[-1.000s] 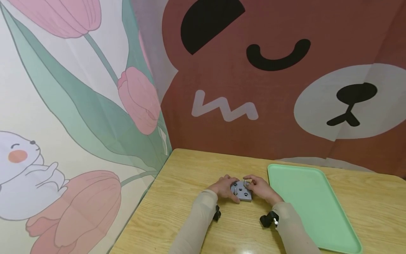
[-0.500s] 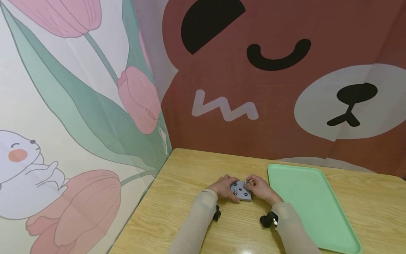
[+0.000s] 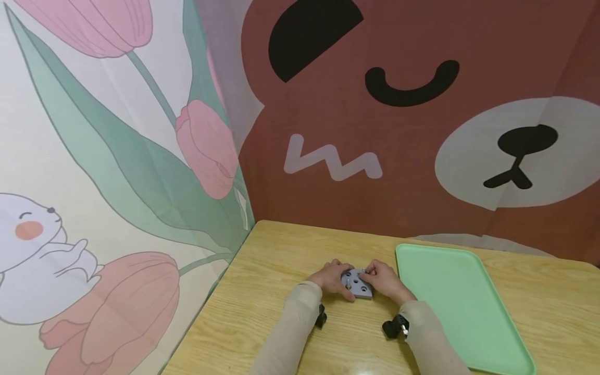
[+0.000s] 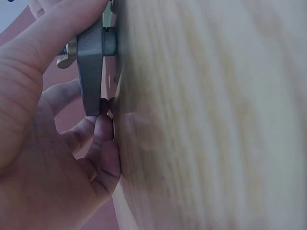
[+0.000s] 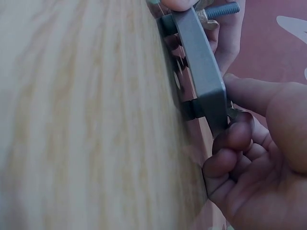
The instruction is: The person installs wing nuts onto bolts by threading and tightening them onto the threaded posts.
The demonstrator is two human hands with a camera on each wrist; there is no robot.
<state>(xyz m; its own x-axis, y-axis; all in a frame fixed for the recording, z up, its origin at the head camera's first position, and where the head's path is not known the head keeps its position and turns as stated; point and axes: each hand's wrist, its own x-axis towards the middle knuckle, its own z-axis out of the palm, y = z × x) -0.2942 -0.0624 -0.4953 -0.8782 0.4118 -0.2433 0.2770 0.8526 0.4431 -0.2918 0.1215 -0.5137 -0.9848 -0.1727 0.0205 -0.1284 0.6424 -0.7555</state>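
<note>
A grey metal plate (image 3: 359,290) with several holes and one rounded side is held just above the table, with bolt heads (image 4: 111,42) sticking out of its underside. My left hand (image 3: 332,278) grips its left side, thumb at the near edge and fingers at the far edge. Beside that thumb a brass-coloured wing nut (image 5: 207,21) sits on an upright threaded bolt (image 5: 223,10). My right hand (image 3: 382,279) pinches a second wing nut (image 5: 233,113) at the plate's far right, mostly hidden by thumb and fingers. Its curled lower fingers are close to the tabletop.
A light green tray (image 3: 461,307) lies to the right, partly under the right forearm. The wooden table (image 3: 272,250) meets printed cloth walls at the back and left. A black wrist camera (image 3: 396,327) hangs at the right wrist, another (image 3: 321,316) at the left.
My right fingers have turned and drawn in over the wing nut, covering more of it and its bolt. My left hand and the plate stay about where they were.
</note>
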